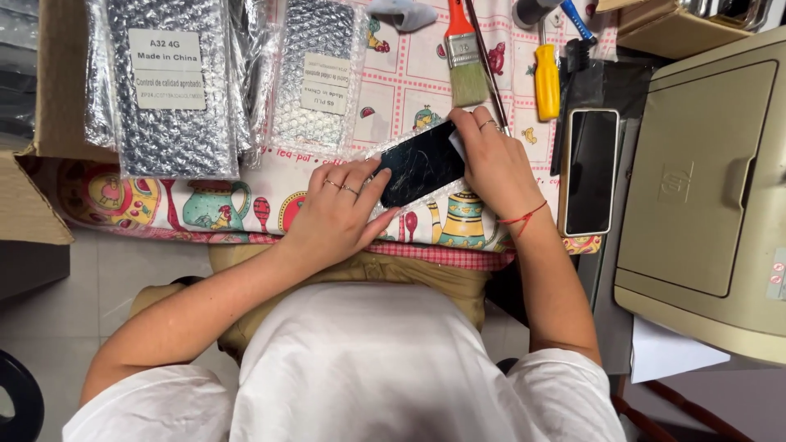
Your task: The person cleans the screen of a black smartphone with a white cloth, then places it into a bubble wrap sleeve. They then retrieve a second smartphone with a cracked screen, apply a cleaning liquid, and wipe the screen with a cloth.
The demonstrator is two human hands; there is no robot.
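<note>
A black phone (419, 164) with a scuffed, dusty screen lies tilted on a sheet of bubble wrap (385, 149) on the patterned tablecloth (246, 205). My left hand (340, 209) rests on the phone's lower left end, fingers pressing its edge. My right hand (491, 160) grips the phone's upper right end, and a small white piece shows under its fingers. Both hands wear rings, and a red string circles my right wrist.
Two labelled bubble-wrap packets (168, 82) (319, 74) lie at the back left beside a cardboard box flap (33, 196). A paintbrush (465, 57), a yellow-handled screwdriver (547, 82) and a second phone (589, 168) lie near my right hand. A beige printer (704, 180) stands at the right.
</note>
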